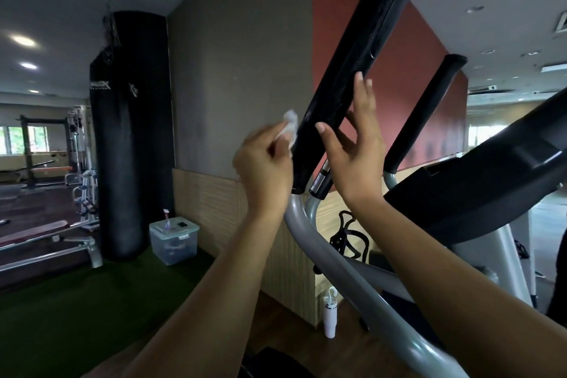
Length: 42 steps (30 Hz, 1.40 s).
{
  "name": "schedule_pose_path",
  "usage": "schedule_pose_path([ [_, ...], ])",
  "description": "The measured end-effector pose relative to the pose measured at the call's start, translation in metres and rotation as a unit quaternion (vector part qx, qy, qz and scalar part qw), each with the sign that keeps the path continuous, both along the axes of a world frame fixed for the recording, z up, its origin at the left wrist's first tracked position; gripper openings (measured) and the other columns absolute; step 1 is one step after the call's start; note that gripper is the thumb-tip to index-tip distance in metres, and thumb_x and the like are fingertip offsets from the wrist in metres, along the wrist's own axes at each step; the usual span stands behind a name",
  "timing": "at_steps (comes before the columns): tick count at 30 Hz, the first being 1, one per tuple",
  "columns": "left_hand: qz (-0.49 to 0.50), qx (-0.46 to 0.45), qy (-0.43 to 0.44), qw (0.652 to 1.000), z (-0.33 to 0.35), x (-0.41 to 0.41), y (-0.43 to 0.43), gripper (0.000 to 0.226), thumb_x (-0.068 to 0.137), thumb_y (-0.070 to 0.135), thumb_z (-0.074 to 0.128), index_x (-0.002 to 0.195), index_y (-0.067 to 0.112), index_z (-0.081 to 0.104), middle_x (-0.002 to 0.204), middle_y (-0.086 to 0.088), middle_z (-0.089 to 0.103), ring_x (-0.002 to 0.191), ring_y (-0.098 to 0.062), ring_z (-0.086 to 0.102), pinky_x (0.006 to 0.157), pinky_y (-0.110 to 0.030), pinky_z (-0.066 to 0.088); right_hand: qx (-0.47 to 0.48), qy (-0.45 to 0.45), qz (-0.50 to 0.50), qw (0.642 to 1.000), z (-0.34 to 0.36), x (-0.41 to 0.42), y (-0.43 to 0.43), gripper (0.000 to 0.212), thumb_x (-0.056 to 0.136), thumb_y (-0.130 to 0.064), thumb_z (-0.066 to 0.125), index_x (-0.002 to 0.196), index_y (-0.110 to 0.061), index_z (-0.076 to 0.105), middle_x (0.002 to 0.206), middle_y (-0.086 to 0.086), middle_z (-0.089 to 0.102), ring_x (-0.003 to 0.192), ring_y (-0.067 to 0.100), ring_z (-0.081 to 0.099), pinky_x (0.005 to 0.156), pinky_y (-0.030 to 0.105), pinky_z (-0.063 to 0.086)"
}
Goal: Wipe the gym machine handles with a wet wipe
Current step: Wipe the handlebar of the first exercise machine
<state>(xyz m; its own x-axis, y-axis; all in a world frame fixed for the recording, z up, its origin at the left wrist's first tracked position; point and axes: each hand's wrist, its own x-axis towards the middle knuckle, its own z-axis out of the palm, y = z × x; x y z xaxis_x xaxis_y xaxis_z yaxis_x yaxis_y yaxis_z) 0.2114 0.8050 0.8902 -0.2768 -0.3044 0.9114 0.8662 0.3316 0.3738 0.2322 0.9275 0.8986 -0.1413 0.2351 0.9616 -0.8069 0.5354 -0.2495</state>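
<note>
A long black padded handle [362, 49] of the grey gym machine slants up to the right across the middle of the view. My left hand [264, 169] pinches a crumpled white wet wipe [291, 126] against the handle's lower left side. My right hand [356, 147] is on the handle's right side, fingers straight and spread, thumb lying across the black grip. A second black handle [426, 110] stands further right, untouched. Grey metal tubes [310, 233] carry both handles.
The machine's black console [497, 175] juts in at right. A black punching bag [132, 132] hangs at left beside a clear plastic box [174, 239] on green turf. A white tumbler [329, 313] stands on the floor by the wooden wall panel. Weight benches fill the far left.
</note>
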Motion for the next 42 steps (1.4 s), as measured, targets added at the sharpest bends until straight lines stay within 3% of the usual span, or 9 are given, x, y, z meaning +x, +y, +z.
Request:
schedule_pose_path([
  [3, -0.048, -0.039, 0.051, 0.997, 0.044, 0.009, 0.010, 0.022, 0.084, 0.007, 0.062, 0.101, 0.014, 0.073, 0.100, 0.001, 0.073, 0.090, -0.002, 0.064, 0.084, -0.020, 0.051, -0.009, 0.009, -0.005, 1.000, 0.009, -0.001, -0.001, 0.072, 0.091, -0.021, 0.063, 0.151, -0.024, 0.023, 0.161, 0.004, 0.017, 0.148, 0.012, 0.019, 0.112, 0.046, 0.038],
  [10, -0.134, -0.113, -0.093, 0.980, 0.027, -0.031, -0.014, 0.020, 0.085, 0.013, 0.062, 0.102, 0.015, 0.072, 0.092, 0.006, 0.073, 0.084, -0.008, 0.068, 0.086, -0.033, 0.055, -0.003, 0.019, 0.010, 1.000, 0.007, -0.005, 0.000, 0.074, 0.093, -0.023, 0.061, 0.151, -0.035, 0.017, 0.161, -0.008, 0.018, 0.147, 0.022, 0.026, 0.108, 0.053, 0.041],
  [15, -0.228, -0.106, -0.072, 0.965, 0.089, -0.015, -0.002, 0.021, 0.086, 0.012, 0.063, 0.078, 0.030, 0.070, 0.067, 0.000, 0.064, 0.063, -0.004, 0.053, 0.066, -0.021, 0.044, -0.024, 0.027, 0.004, 0.999, 0.022, 0.004, -0.002, 0.078, 0.091, -0.025, 0.062, 0.149, -0.041, 0.013, 0.160, -0.009, 0.018, 0.145, 0.025, 0.030, 0.098, 0.042, 0.053],
  [22, -0.319, -0.125, -0.039, 0.939, 0.134, 0.002, 0.022, 0.017, 0.090, 0.008, 0.061, 0.104, 0.012, 0.069, 0.072, 0.007, 0.065, 0.057, 0.010, 0.055, 0.057, -0.007, 0.042, -0.030, 0.020, 0.007, 0.999, 0.031, 0.012, -0.003, 0.075, 0.092, -0.019, 0.063, 0.149, -0.039, 0.019, 0.161, -0.011, 0.016, 0.146, 0.016, 0.026, 0.100, 0.029, 0.051],
  [29, -0.346, -0.170, -0.062, 0.920, 0.111, -0.024, -0.004, 0.020, 0.085, 0.007, 0.067, 0.095, 0.024, 0.069, 0.073, 0.014, 0.071, 0.065, 0.007, 0.061, 0.062, -0.008, 0.046, -0.041, 0.021, -0.025, 0.999, 0.032, 0.012, -0.009, 0.074, 0.093, -0.019, 0.061, 0.150, -0.038, 0.019, 0.161, -0.008, 0.018, 0.147, 0.018, 0.025, 0.100, 0.034, 0.051],
  [33, -0.411, -0.102, -0.021, 0.906, 0.153, -0.007, 0.013, 0.017, 0.088, 0.007, 0.064, 0.088, 0.023, 0.070, 0.058, 0.018, 0.067, 0.059, 0.006, 0.058, 0.056, -0.009, 0.042, -0.067, 0.026, -0.073, 0.995, 0.043, 0.017, -0.017, 0.068, 0.095, -0.015, 0.058, 0.151, -0.028, 0.021, 0.161, -0.001, 0.017, 0.148, 0.013, 0.020, 0.095, -0.001, 0.034],
  [36, -0.427, -0.104, 0.010, 0.898, 0.184, 0.002, 0.030, 0.014, 0.087, 0.011, 0.065, 0.081, 0.023, 0.072, 0.066, 0.006, 0.067, 0.061, -0.001, 0.056, 0.057, -0.014, 0.042, -0.076, 0.029, -0.108, 0.991, 0.054, 0.024, -0.018, 0.066, 0.096, -0.019, 0.056, 0.151, -0.032, 0.020, 0.161, -0.004, 0.017, 0.146, 0.009, 0.025, 0.089, -0.008, 0.028],
  [39, -0.438, -0.127, 0.009, 0.890, 0.191, -0.001, 0.040, 0.012, 0.086, 0.015, 0.068, 0.095, 0.010, 0.073, 0.073, -0.001, 0.072, 0.060, 0.006, 0.055, 0.063, -0.017, 0.044, -0.074, 0.038, -0.161, 0.983, 0.064, 0.027, -0.016, 0.066, 0.095, -0.021, 0.057, 0.150, -0.033, 0.021, 0.160, -0.004, 0.020, 0.145, 0.010, 0.027, 0.094, -0.002, 0.034],
  [42, -0.451, -0.140, 0.014, 0.881, 0.176, -0.013, 0.038, 0.018, 0.086, 0.010, 0.067, 0.103, 0.007, 0.071, 0.084, 0.000, 0.072, 0.064, 0.009, 0.058, 0.065, -0.014, 0.045, -0.069, 0.039, -0.202, 0.976, 0.068, 0.024, -0.014, 0.066, 0.093, -0.027, 0.057, 0.148, -0.040, 0.022, 0.159, -0.005, 0.023, 0.142, 0.021, 0.034, 0.110, 0.038, 0.041],
])
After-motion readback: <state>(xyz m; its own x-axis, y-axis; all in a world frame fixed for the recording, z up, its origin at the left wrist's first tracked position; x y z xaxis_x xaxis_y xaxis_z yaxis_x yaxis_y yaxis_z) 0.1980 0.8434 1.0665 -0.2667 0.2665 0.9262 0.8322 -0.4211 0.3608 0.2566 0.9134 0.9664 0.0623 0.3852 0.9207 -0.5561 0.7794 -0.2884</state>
